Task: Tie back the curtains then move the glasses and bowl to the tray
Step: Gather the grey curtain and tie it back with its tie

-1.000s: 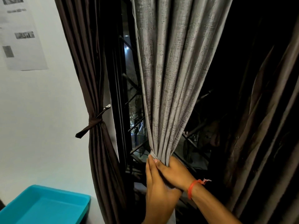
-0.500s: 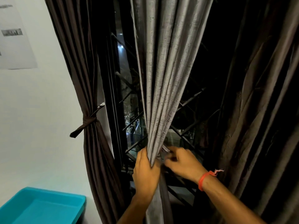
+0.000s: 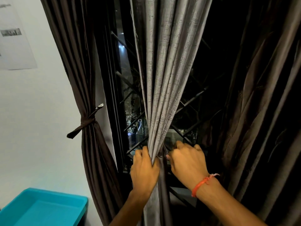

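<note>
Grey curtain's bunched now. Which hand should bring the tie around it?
Right, probably. The left hand is clamped on the gathered grey curtain and keeps it bunched; the right hand sits beside the bundle, fingers at a thin strip there.

A plain white wall (image 3: 32,119) fills the left side, evenly lit by indoor light. A sheet of printed paper (image 3: 14,39) is stuck high on it, carrying small grey pictures too blurred to read. To the right of the wall stands a window (image 3: 130,88) with a dark frame (image 3: 114,82) of several vertical rails. Behind the glass runs a black metal grille (image 3: 185,110) of crossing diagonal bars. It is night outside: most of the panes are black, with a pale glow (image 3: 123,46) high up, dim foliage (image 3: 132,111) lower down and some faintly lit structure near the bottom of the opening.
</note>
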